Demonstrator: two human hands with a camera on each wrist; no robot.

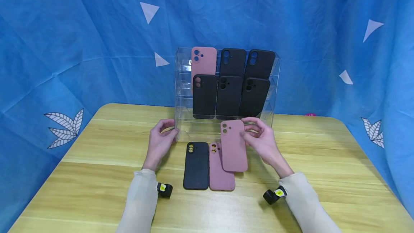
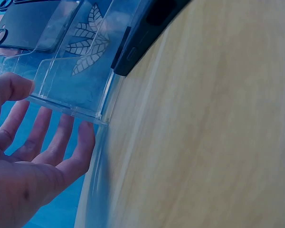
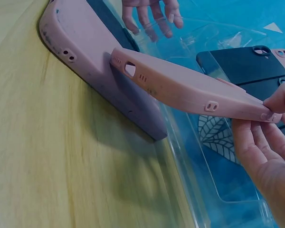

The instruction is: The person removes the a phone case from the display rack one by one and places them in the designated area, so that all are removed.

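pink phone case (image 1: 234, 150) in the right hand (image 1: 261, 138), mauve case (image 1: 222, 181) left of it, black case (image 1: 196, 168) nearer the left hand (image 1: 163, 136), clear rack (image 1: 198, 128) between both hands, one upper pink case (image 1: 207, 62) and five dark cases (image 1: 229, 100) beyond, yellow wood-grain bench (image 1: 97, 182) below, blue leaf-printed curtain (image 1: 97, 46) behind

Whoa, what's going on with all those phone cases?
A person's right hand is holding a pink case partly over another pink case, which lies beside a black case on the table. The left hand touches the side of a clear rack. One pink and five black cases stand in it.
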